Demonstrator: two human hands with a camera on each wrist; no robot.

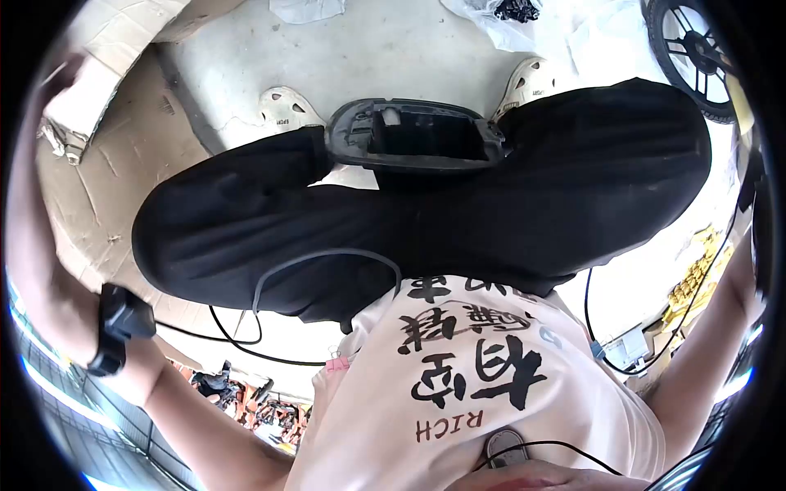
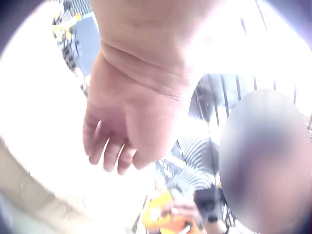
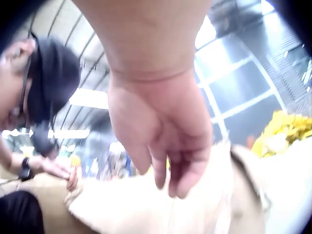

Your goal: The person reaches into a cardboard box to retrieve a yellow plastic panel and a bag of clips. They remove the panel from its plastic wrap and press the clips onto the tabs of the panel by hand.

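Hands hold nothing: the left hand (image 2: 122, 126) hangs with fingers lightly curled, the right hand (image 3: 161, 131) with fingers relaxed. A black plastic housing (image 1: 413, 135) sits between the person's knees (image 1: 205, 221), well apart from both.

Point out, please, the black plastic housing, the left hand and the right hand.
black plastic housing (image 1: 352, 135), head view, its left end.
left hand (image 2: 124, 126), left wrist view, middle of hand.
right hand (image 3: 161, 131), right wrist view, middle of hand.
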